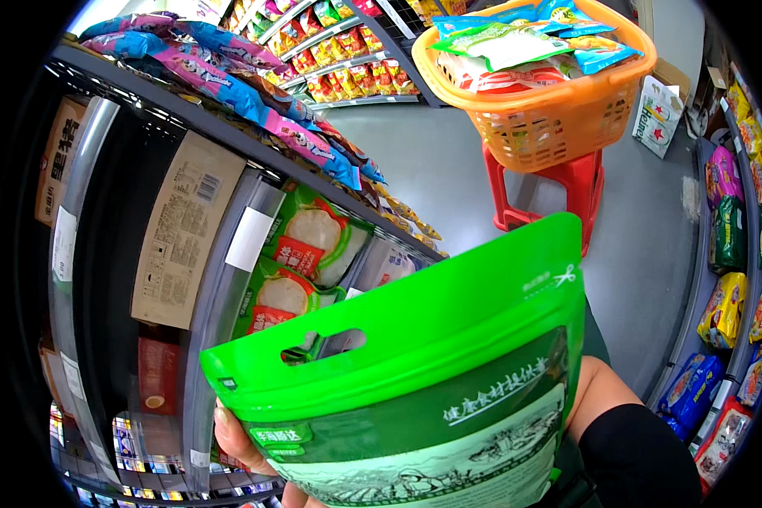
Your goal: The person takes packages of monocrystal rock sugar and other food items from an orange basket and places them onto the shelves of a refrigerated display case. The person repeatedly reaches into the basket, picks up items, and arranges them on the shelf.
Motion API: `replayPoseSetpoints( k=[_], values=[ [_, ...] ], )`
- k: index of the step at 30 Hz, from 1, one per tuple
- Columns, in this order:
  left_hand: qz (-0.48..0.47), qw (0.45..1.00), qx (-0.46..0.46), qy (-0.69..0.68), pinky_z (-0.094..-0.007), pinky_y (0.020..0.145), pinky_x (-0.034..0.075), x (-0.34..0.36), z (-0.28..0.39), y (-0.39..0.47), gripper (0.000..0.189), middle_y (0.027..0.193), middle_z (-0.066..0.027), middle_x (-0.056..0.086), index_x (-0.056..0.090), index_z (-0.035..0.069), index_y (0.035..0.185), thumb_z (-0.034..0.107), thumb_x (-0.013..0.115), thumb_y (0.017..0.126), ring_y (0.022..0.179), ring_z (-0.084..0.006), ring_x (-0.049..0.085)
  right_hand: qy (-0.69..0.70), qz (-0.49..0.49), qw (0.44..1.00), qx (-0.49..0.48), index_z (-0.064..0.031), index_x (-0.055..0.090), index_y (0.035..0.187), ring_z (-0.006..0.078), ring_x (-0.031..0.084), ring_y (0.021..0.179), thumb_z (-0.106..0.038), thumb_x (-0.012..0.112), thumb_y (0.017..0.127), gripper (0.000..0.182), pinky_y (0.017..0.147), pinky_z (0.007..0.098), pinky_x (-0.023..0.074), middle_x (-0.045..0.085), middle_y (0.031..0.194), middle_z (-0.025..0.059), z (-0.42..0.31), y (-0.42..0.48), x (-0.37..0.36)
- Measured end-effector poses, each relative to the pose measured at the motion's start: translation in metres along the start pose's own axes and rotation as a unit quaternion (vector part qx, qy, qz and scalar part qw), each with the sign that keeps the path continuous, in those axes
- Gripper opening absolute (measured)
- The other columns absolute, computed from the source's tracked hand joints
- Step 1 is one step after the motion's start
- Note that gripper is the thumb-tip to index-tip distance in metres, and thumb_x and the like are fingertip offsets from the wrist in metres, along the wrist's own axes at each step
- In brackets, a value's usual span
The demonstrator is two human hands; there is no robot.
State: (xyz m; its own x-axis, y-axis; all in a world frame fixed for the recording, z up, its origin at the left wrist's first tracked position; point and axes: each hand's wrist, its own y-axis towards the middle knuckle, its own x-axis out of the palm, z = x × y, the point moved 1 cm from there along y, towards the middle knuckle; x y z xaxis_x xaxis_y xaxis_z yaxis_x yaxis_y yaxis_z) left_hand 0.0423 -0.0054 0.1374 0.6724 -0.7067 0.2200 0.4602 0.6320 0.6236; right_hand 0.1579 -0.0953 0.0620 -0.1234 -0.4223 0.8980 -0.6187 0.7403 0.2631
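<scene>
A green resealable food pouch [394, 394] with a cut-out handle hole is held up close before me, tilted up towards the right. The fingers of my left hand [244, 444] grip its left edge. My right hand is hidden behind the pouch; only the wrist [587, 390] and a black sleeve show at the pouch's right side. Behind the pouch, green and red bags of crystal sugar [286, 298] lie on a shelf. Further off, an orange plastic basket [546, 127] filled with packaged goods rests on a red plastic stool [498, 197].
At the left stands a dark metal shelf rack [152, 101] with a cardboard box [187, 235] and pink and blue snack bags [216, 82] on top. Another shelf [692, 317] with packaged goods runs along the right. A white carton [657, 117] stands on the grey floor behind the basket.
</scene>
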Motion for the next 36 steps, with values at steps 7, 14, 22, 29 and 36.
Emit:
replayPoseSetpoints(
  k=[7,14,22,29,36],
  values=[
    [0.01,1.0,-0.01,0.003,-0.0262,0.074,0.044,0.006,-0.006,0.002,0.029,0.095,-0.0102,0.057,0.052,-0.001,0.101,0.025,0.044,0.091,0.082,-0.0127,0.055,0.01,0.014,1.0,-0.004,-0.0078,0.033,0.137,0.035,0.046,0.11,-0.058,0.039,0.085,0.072,0.09,0.049,0.0373,0.044,0.125,0.0206,0.0,-0.003,-0.001],
    [0.03,0.998,-0.047,0.017,-0.0248,0.07,0.045,0.023,-0.019,0.006,0.026,0.09,-0.0086,0.059,0.054,-0.001,0.097,0.023,0.046,0.091,0.077,-0.0111,0.055,0.026,0.028,0.999,-0.01,-0.0083,0.032,0.137,0.0352,0.046,0.112,-0.058,0.039,0.085,0.072,0.092,0.0497,0.0369,0.043,0.127,0.0205,-0.002,-0.007,0.0],
    [0.115,0.987,-0.097,0.057,-0.0231,0.066,0.045,0.044,-0.049,0.026,0.024,0.084,-0.0067,0.061,0.057,-0.002,0.092,0.02,0.048,0.09,0.071,-0.0092,0.056,0.111,0.09,0.989,-0.038,-0.0089,0.032,0.138,0.0354,0.045,0.115,-0.058,0.039,0.086,0.072,0.094,0.0505,0.0363,0.042,0.129,0.0202,-0.007,-0.017,-0.006],
    [0.11,0.979,-0.157,-0.064,-0.0273,0.077,0.049,0.027,-0.05,0.042,0.026,0.096,-0.0108,0.063,0.056,-0.005,0.105,0.016,0.045,0.093,0.083,-0.0145,0.061,0.207,0.198,0.947,-0.148,-0.0094,0.032,0.138,0.0356,0.044,0.117,-0.059,0.038,0.086,0.072,0.096,0.0513,0.0358,0.042,0.131,0.0201,-0.017,-0.048,-0.009],
    [0.055,0.971,-0.206,-0.109,-0.0354,0.086,0.049,0.01,-0.054,0.036,0.033,0.11,-0.015,0.06,0.05,-0.002,0.116,0.022,0.041,0.095,0.097,-0.0223,0.061,0.031,0.159,0.926,-0.34,-0.0035,0.037,0.134,0.031,0.044,0.121,-0.048,0.052,0.081,0.07,0.101,0.0476,0.0327,0.04,0.136,0.0149,-0.025,-0.105,-0.044]
  ],
)
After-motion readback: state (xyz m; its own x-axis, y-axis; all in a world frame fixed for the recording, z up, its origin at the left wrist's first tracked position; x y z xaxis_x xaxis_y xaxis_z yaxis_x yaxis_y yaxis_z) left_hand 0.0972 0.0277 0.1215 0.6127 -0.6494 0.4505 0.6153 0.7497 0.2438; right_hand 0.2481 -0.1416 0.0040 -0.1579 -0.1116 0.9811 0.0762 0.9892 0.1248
